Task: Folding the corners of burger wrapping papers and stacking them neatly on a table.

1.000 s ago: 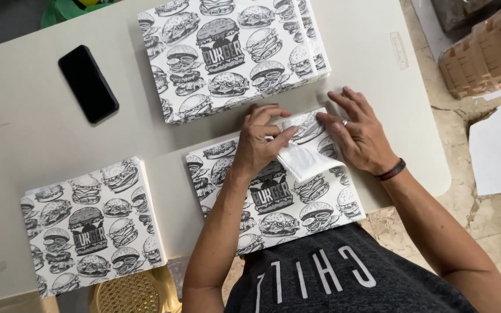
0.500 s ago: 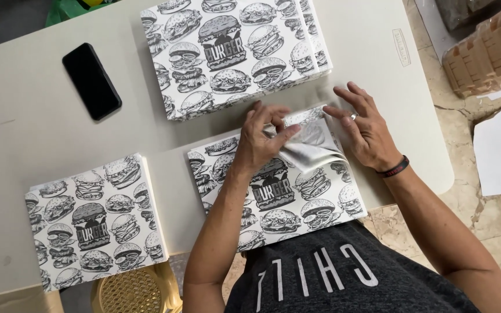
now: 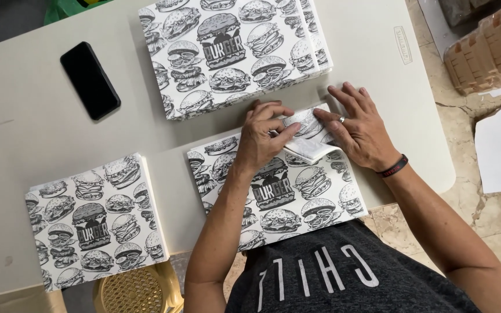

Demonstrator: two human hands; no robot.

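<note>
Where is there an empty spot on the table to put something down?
Bare table lies left of the black phone, and between the phone and the lower-left paper stack. Another patch sits right of the top stack. It is crowded by the left hand and right hand on the folded sheet.

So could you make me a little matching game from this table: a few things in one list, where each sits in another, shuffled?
Things:
1. black phone
2. big stack of burger-print sheets
3. small stack of burger-print sheets
4. folded corner of sheet

Places:
A. under both hands
B. far side of the table, middle
C. near left table edge
D. far left, lying flat alone

Pairs: 1-D, 2-B, 3-C, 4-A
</note>
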